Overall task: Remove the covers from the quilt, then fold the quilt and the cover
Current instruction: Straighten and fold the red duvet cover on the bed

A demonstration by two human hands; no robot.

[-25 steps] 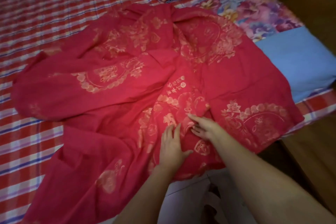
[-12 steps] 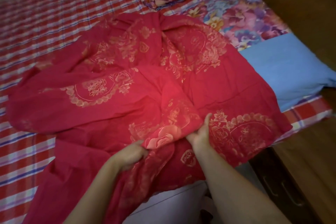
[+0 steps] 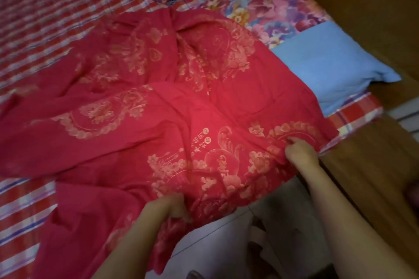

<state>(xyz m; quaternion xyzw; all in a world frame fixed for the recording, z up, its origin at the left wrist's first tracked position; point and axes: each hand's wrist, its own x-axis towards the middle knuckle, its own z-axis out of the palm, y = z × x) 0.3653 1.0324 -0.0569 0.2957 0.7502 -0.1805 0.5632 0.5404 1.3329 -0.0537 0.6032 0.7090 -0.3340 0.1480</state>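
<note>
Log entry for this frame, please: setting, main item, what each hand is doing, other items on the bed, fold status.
setting: bed covered with a red plaid sheet
main item: red cover with gold floral print, spread out and wrinkled, near edge hanging off the bed's side
left hand: grips the cover's near edge
right hand: pinches the cover near its right corner
other items: blue pillow; floral bedding beyond it
fold status: cover not yet folded

Matt red cloth cover (image 3: 172,106) — gold print; checked cloth sheet (image 3: 45,11).
</note>
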